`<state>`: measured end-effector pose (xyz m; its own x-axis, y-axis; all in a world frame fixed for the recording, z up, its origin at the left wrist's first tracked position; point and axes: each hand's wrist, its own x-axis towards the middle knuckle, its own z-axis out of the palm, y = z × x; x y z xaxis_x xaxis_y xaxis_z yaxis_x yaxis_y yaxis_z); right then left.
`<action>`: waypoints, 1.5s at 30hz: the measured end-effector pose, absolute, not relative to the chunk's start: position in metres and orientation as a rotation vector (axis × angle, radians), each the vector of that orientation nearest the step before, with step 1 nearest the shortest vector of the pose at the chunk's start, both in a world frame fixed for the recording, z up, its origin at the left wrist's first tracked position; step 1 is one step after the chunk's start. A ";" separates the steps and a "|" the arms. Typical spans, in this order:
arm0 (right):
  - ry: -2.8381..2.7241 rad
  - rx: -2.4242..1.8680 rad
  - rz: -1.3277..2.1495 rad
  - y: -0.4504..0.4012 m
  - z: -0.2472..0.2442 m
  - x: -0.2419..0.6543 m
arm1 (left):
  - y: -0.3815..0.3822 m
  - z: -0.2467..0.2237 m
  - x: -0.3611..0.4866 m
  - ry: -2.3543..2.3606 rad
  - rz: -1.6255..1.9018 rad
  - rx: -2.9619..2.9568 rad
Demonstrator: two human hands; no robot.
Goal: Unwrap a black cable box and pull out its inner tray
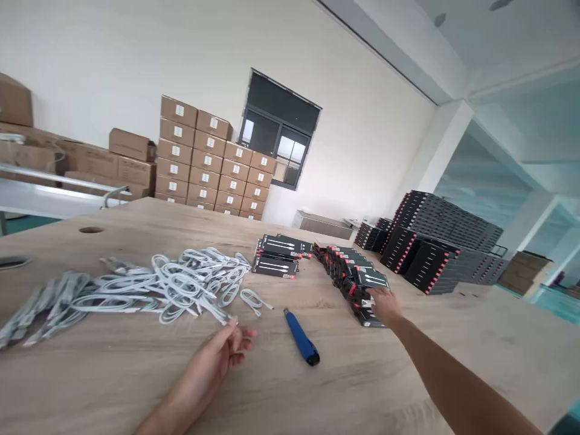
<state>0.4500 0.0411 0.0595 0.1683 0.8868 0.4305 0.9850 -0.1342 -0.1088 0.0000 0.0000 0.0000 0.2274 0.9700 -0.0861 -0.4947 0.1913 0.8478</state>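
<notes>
The left grip [221, 355] is loosely open, its thumb tip at the near edge of a pile of white cables [181, 284] on the surface [254, 393]. The right grip [385, 306] reaches to the near end of a row of black boxes [372, 278]; whether it has closed on one, I cannot tell. A blue cutter [299, 335] lies between the hands, and stacked boxes [274, 255] sit just beside the cables.

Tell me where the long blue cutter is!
In the head view, the blue cutter lies low, just right of centre, on the pale wood-grain table, between the left hand and the right hand.
</notes>
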 end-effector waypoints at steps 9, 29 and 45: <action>-1.880 -1.927 -0.635 0.013 0.099 0.469 | -0.001 0.002 0.001 0.740 1.276 0.740; -1.406 -1.214 0.656 0.023 0.015 0.227 | -0.038 0.011 0.005 0.426 0.946 0.470; -1.940 -1.283 0.240 0.001 -0.017 0.256 | -0.013 0.016 -0.011 0.666 1.138 0.434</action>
<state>0.2562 0.0009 -0.0171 -0.1846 0.8452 0.5015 0.6974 0.4722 -0.5391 -0.0114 -0.0130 0.0159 0.2620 0.9289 -0.2618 -0.6832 0.3701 0.6295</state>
